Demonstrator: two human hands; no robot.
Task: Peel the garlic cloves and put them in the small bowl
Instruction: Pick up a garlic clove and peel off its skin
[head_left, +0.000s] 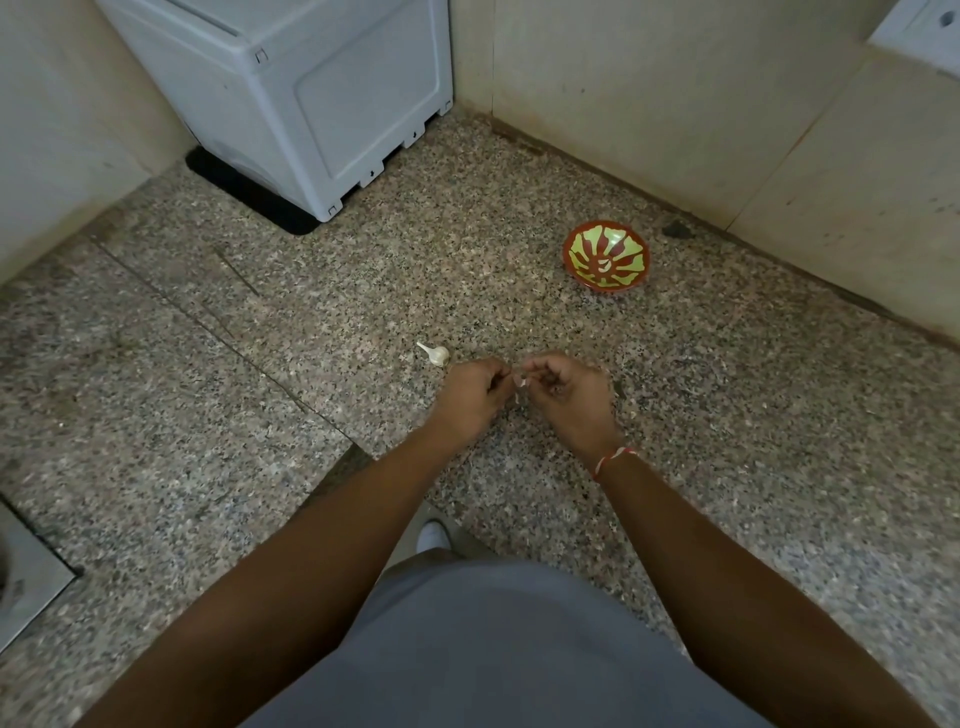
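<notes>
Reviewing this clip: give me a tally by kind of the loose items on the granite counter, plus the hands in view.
Garlic bulbs: 1, the garlic bulb lying by the left hand.
Bowls: 1, the small bowl, red and green.
Garlic pieces in hand: 1, a garlic clove pinched between both hands; details too small to tell.
Hands: 2, left hand and right hand.
Appliances: 1, white appliance.
Total: 6

Red bowl (606, 255) with green petals; speckled granite counter (363, 291).
</notes>
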